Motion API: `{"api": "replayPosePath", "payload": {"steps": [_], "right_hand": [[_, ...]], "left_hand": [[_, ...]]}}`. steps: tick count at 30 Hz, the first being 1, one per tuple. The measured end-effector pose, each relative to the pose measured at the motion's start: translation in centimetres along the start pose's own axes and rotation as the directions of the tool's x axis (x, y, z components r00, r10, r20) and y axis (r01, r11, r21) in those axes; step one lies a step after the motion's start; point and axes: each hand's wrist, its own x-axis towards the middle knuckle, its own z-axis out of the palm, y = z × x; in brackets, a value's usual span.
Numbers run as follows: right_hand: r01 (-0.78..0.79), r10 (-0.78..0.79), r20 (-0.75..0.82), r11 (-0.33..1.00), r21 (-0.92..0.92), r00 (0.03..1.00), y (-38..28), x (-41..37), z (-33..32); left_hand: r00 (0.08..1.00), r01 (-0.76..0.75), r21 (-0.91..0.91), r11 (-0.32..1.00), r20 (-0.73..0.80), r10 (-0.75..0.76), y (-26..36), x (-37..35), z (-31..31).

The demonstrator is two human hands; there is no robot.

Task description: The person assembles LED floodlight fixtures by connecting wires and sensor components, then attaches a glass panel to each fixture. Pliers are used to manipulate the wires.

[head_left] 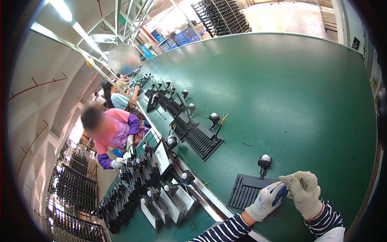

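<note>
At the lower right, a black finned lamp housing (pixel 246 189) lies on the green table, with a white-domed sensor (pixel 264 161) at its far edge. My left hand (pixel 264 203), in a white glove with blue on it, is over the housing's right part, fingers bent together. Touching it, my right hand (pixel 304 193) wears a whitish knit glove, its fingers curled and pressed toward the left fingertips. Whatever lies between the fingertips is too small or hidden to name.
More finned housings (pixel 197 137) with sensors lie along the green table (pixel 282 97). Many upright lamp units (pixel 177 201) crowd the lower left. A co-worker in pink (pixel 117 129) works beside them, others farther back. Black racks (pixel 76 185) stand at the left.
</note>
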Motion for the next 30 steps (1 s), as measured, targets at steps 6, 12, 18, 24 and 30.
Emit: {"api": "replayPosePath", "payload": {"steps": [6,12,18,24,30], "right_hand": [[-0.047,0.040,0.077,0.995,0.088,0.996,-0.1,-0.6,-0.8],[0.233,-0.160,0.271,0.936,-0.264,0.949,0.3,-1.6,-0.3],[0.673,-0.409,0.538,0.526,-0.520,0.737,3.6,-3.3,4.0],[0.589,-0.394,0.446,0.636,-0.499,0.804,3.6,-1.6,9.3],[0.345,-0.197,0.386,0.866,-0.363,0.901,3.4,4.3,16.5]], "left_hand": [[1.000,-0.026,-0.018,1.000,0.002,0.026,-0.5,0.0,0.2],[0.969,0.179,-0.474,0.862,-0.065,-0.237,0.4,1.8,-0.8],[0.920,0.231,-0.178,0.956,-0.281,-0.274,6.3,-9.8,-10.1],[0.048,0.580,-0.231,0.781,-0.948,-0.316,12.6,-23.1,-19.9],[0.225,0.192,-0.683,0.705,-0.669,-0.709,8.0,-39.5,-25.4]]}}
